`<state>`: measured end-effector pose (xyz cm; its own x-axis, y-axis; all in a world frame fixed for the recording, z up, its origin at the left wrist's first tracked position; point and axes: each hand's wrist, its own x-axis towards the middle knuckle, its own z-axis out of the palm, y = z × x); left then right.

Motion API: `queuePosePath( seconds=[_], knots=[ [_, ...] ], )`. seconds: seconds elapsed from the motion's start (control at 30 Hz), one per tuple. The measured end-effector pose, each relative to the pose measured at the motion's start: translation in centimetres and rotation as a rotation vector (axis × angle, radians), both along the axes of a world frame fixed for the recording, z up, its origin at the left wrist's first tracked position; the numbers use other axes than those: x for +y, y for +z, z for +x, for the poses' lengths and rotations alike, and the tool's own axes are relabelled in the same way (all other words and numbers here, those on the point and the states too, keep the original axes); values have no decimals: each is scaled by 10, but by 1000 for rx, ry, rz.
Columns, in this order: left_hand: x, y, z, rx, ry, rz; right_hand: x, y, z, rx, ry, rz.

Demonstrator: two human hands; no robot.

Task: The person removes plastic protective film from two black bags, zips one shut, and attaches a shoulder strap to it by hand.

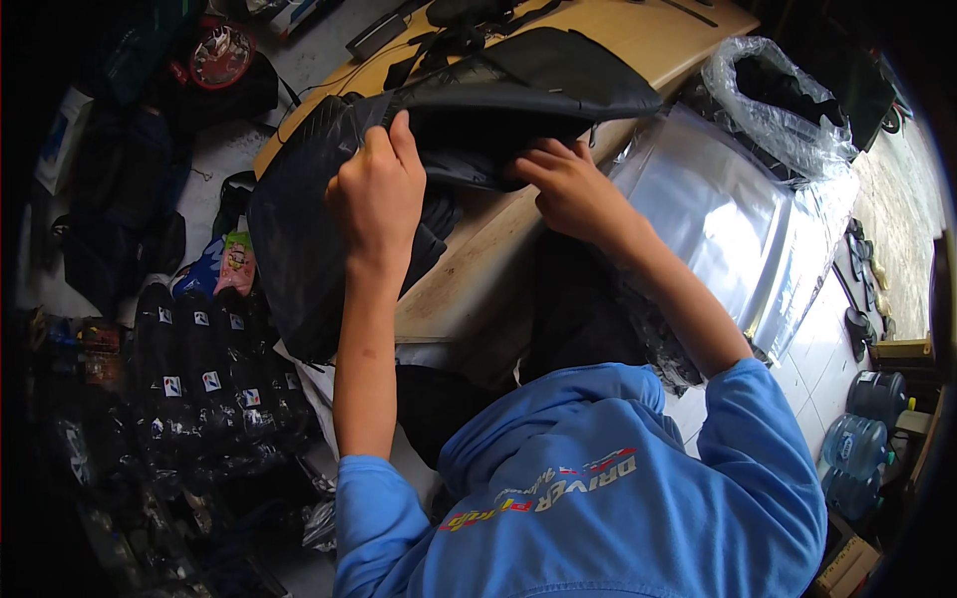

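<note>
A black fabric bag (538, 75) lies across the front edge of the wooden table, its opening gaping toward me. My left hand (377, 189) is closed on the left end of the opening's edge, thumb up along the rim. At the right side, my right hand (570, 184) has its fingers curled over the lower edge of the opening. The bag's dark inside shows between my two hands. Its left part (299, 229) hangs down over the table's edge. My right fingertips are partly hidden by the cloth.
The wooden table (688, 40) carries dark straps (469, 12) at its far side. Clear plastic sheets (713, 189) lie to the right. Plastic-wrapped black goods (209, 379) are stacked at left, near a round red object (221, 55). Blue water jugs (855, 444) stand at lower right.
</note>
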<state>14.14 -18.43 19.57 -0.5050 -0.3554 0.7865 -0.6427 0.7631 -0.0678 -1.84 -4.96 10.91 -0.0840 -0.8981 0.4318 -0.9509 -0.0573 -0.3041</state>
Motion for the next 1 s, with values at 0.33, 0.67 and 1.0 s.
queuePosePath(
  seconds=[0.33, 0.67, 1.0],
  knots=[
    [-7, 21, -12, 31, 41, 36, -19, 58, -9, 11, 6, 201],
    [-2, 16, -5, 20, -60, -11, -29, 66, 13, 305, -126, 143],
    [15, 8, 69, -241, -399, 393, 2, 29, 36, -188, 120, -168]
  ],
)
